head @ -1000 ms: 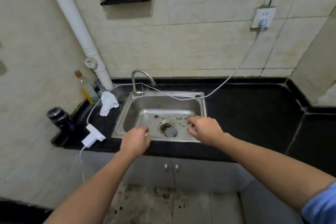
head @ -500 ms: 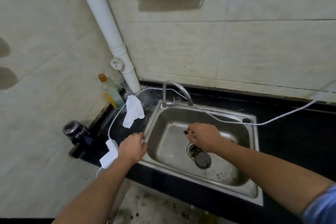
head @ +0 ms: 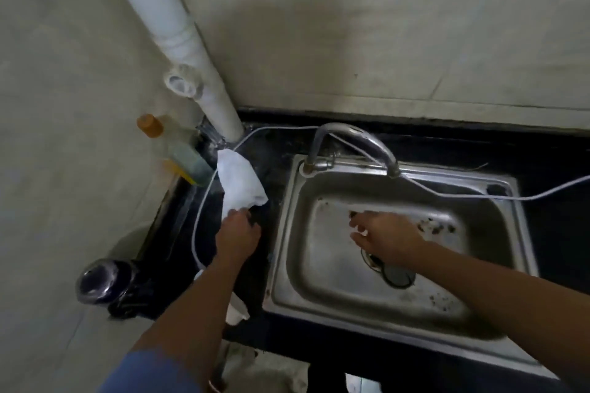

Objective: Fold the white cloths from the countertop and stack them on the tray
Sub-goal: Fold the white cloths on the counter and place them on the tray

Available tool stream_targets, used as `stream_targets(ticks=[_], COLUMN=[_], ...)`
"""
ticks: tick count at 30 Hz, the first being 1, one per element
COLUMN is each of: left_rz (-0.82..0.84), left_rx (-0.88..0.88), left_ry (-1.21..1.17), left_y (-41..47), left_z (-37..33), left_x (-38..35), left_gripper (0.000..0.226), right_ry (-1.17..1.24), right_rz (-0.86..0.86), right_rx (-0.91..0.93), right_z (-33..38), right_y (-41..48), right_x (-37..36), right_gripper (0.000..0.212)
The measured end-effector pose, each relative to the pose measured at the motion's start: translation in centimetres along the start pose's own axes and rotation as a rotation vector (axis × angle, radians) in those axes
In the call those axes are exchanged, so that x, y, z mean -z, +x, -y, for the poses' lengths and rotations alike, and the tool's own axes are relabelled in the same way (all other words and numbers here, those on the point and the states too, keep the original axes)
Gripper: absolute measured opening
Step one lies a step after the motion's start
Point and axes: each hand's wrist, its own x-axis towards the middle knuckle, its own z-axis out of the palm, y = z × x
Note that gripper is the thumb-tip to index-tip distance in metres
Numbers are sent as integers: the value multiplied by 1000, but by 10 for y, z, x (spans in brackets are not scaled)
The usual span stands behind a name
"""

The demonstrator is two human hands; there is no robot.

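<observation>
Black countertop [head: 178, 233] was pictured below a stained wall, where the white cloth [head: 239, 185], lying left of the steel sink [head: 335, 281], was gripped at its lower edge by the left hand [head: 238, 236]. The right hand [head: 386, 239] was held over the basin, fingers loosely spread.

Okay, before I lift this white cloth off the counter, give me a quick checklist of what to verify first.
1. Left hand holds the white cloth: cannot tell. The fingers meet its lower edge, but the pinch itself is hidden.
2. Right hand is free to help: ok. It is open over the sink and holds nothing.
3. White cable is clear of the cloth: not ok. It loops close along the cloth's left edge.
4. Tray is within sight: not ok. No tray shows in this view.
5. Cloth is dry and clean: cannot tell.
</observation>
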Motion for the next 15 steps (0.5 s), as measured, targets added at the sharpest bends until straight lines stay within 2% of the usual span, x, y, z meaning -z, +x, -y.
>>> stream_targets(ticks=[6,10,15], left_rz=[-67,-155,-220], left_rx=[-14,24,67], left_ry=[32,-48,-221], left_y=[71,86,78], left_z=[8,11,6], left_x=[-16,-23,-12], left_gripper=[35,22,15], right_ry=[82,76,68], right_rz=[12,65,36], right_rx=[-101,-134,-157], right_z=[8,6,-1], right_y=[20,22,10], right_x=[-35,-42,-31], right_gripper=[34,35,35])
